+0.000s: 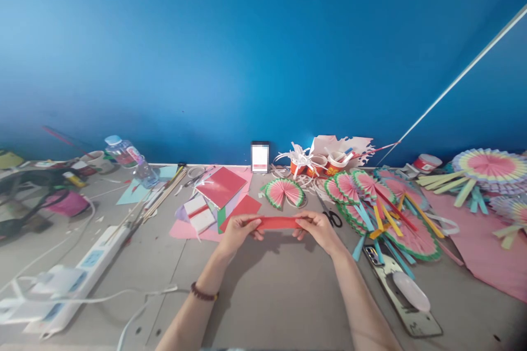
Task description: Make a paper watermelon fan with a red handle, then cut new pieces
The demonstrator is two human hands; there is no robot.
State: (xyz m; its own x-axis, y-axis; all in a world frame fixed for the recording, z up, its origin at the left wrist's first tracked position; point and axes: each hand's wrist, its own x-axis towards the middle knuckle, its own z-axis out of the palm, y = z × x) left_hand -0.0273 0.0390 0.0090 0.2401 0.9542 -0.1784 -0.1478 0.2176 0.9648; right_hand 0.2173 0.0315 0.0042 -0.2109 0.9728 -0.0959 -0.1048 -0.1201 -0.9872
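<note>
Pinched between both hands: red paper strip [280,222], held level and stretched straight above the near middle of the worktop [280,296]. Left hand [237,233] on its left end, right hand [319,228] on its right end; fingers [251,225] closed on the paper on both sides, thumbs toward the near side. Dark beaded bracelet [203,292] on left wrist. Just beyond the strip, green-edged pink pleated fan [276,191]. Far left of it, wrapped red packet [222,186] over pink and purple sheets, with white packet [200,214] alongside. Just right of right hand, black scissor handles [335,221], partly hidden. Farther right, heap of pleated fans [382,208] with blue and yellow strips; nearer, phone [418,324] with white oval object [410,289] on top. Near left, power strip [93,271] with cables; far left, tilted bottle [132,156]. Blue wall [263,55] behind everything.
</note>
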